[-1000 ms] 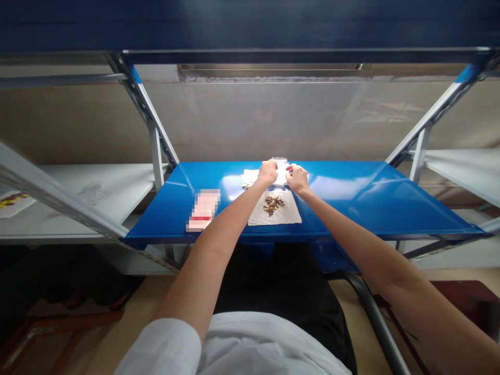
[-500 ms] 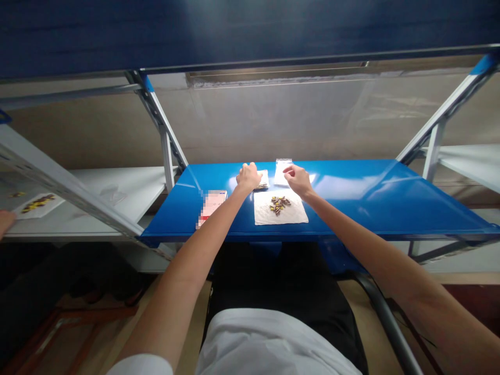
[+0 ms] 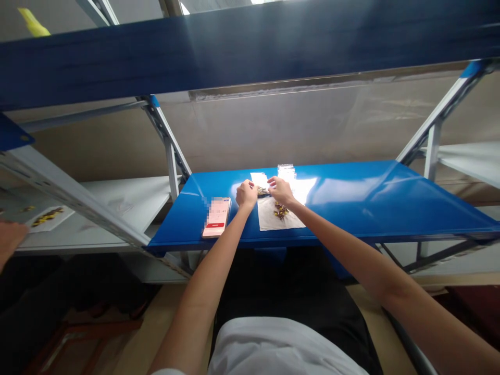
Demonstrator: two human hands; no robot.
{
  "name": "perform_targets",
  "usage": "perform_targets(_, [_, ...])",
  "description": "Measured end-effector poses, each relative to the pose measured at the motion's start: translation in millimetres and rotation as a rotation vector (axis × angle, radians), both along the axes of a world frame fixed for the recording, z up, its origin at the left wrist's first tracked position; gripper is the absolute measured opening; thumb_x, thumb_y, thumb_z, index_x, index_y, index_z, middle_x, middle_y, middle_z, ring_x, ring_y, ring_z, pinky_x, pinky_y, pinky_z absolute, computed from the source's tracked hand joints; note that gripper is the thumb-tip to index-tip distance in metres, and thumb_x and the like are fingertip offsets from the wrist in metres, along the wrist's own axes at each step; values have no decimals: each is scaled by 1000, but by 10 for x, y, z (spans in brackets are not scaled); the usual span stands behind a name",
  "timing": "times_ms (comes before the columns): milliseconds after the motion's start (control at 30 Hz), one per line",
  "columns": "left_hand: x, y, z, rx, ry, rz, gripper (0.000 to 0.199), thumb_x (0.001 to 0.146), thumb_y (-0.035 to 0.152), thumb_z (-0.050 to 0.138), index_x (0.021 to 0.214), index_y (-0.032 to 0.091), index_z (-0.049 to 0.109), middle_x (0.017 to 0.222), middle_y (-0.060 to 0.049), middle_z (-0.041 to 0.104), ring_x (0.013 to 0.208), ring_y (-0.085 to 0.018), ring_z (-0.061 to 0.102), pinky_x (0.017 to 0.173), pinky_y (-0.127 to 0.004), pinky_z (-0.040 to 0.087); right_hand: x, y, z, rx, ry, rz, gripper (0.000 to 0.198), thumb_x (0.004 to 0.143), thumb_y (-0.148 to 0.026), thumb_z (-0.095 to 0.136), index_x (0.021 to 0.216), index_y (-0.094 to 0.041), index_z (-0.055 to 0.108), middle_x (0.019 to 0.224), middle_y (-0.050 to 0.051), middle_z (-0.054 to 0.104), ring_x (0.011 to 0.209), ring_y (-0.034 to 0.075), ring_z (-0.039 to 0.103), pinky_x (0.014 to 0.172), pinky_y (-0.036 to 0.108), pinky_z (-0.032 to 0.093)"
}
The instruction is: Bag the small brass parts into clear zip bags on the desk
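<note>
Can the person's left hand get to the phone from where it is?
Probably yes. The phone lies on the blue table just left of the left hand, and nothing shows in between. Whether that hand already holds something is hard to see.

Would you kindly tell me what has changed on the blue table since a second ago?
The left hand has moved left, away from the clear bag, to the left side of the packet stack. The right hand has also shifted left, from the bag to the stack's right side. Whether either grips anything is unclear. The capsules remain on the white cloth, with the phone still lying to their left.
</note>
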State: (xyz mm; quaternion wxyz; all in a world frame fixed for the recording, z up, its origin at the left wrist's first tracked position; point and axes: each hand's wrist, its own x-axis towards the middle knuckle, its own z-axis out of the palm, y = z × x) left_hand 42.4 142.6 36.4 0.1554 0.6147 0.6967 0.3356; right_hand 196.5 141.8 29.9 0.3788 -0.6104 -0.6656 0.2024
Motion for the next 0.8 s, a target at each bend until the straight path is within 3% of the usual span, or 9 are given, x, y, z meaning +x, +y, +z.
perform_targets(200, [19, -123, -37, 296, -163, 12, 15, 100, 30, 64, 94, 20, 73, 102, -10, 77, 92, -22, 71, 80, -29, 51, 63, -140, 45, 35, 153, 5, 34, 89, -20, 64, 123, -17, 67, 111, 13, 77, 91, 24, 74, 84, 38, 59])
perform_targets(333, [52, -195, -26, 335, -349, -11, 15, 99, 30, 66, 91, 19, 71, 94, -8, 79, 85, -20, 72, 81, -29, 53, 35, -177, 78, 32, 306, 5, 50, 90, -34, 67, 137, -18, 57, 119, 15, 76, 97, 26, 73, 83, 40, 60])
perform_targets(467, [67, -294, 2, 287, -521, -142, 11, 95, 29, 71, 92, 19, 72, 94, -8, 79, 85, -20, 75, 78, -29, 55, -43, -185, 195, 11, 582, 54, 59, 86, -43, 69, 138, -19, 52, 119, 15, 76, 96, 26, 74, 74, 36, 60])
perform_targets(567, [36, -472, 9, 186, -637, -232, 13, 92, 29, 74, 99, 18, 74, 96, -8, 79, 83, -20, 75, 70, -27, 55, -75, -304, 277, 22, 758, 72, 57, 82, -41, 70, 133, -22, 53, 109, 10, 78, 91, 24, 76, 73, 33, 59])
perform_targets(700, [-36, -845, 20, 82, -767, -181, 22, 89, 32, 75, 107, 19, 76, 94, -9, 78, 82, -20, 74, 63, -24, 51, -26, -686, 287, 69, 764, 86, 46, 79, -39, 71, 123, -24, 63, 95, 5, 79, 83, 22, 76, 71, 32, 58])
perform_targets(800, [-84, -1088, 38, 68, -800, -104, 25, 86, 33, 76, 107, 19, 77, 95, -9, 77, 85, -20, 72, 63, -23, 51, 49, -1009, 250, 7, 739, 128, 45, 78, -40, 76, 119, -23, 68, 90, 5, 80, 80, 23, 77, 71, 33, 58])
